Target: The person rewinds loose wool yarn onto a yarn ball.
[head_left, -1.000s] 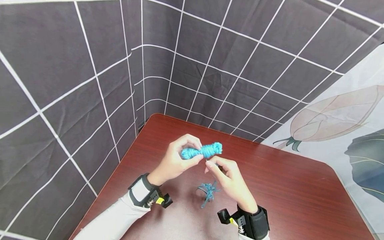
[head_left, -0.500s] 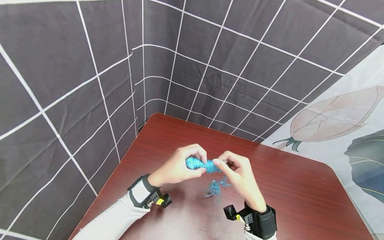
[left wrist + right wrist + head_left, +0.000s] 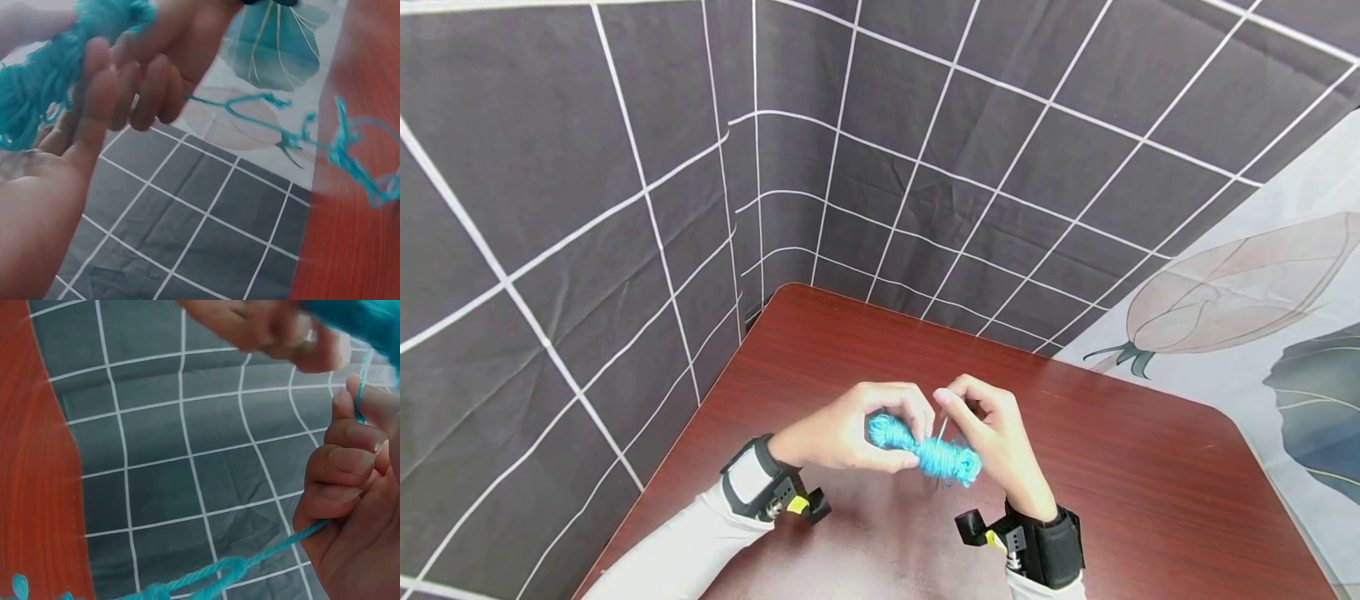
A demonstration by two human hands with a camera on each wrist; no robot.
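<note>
My left hand point(image 3: 853, 425) grips a bundle of blue yarn point(image 3: 950, 461) at its narrow middle, thumb below and fingers over it. The bundle is wrapped round its waist, fluffy at both ends, and its right end tilts down toward me. Just right of it, my right hand point(image 3: 998, 437) pinches a taut strand point(image 3: 942, 427) that runs down to the bundle. In the right wrist view, this strand point(image 3: 363, 384) passes between thumb and forefinger while the other fingers curl over it. Out of that fist trails a knotted yarn tail point(image 3: 234, 570), also in the left wrist view.
Below the hands is a reddish-brown wooden table point(image 3: 1135, 492) with rounded corners. A dark grey cloth with white grid lines point(image 3: 970, 167) hangs behind and at the left. To the right hangs a pale cloth with a flower and leaf print point(image 3: 1225, 287).
My right hand has carried the strand from below the bundle, past its right end, to its far side. The bundle's right end has tipped down; the tangled tail has mostly gone from the head view.
</note>
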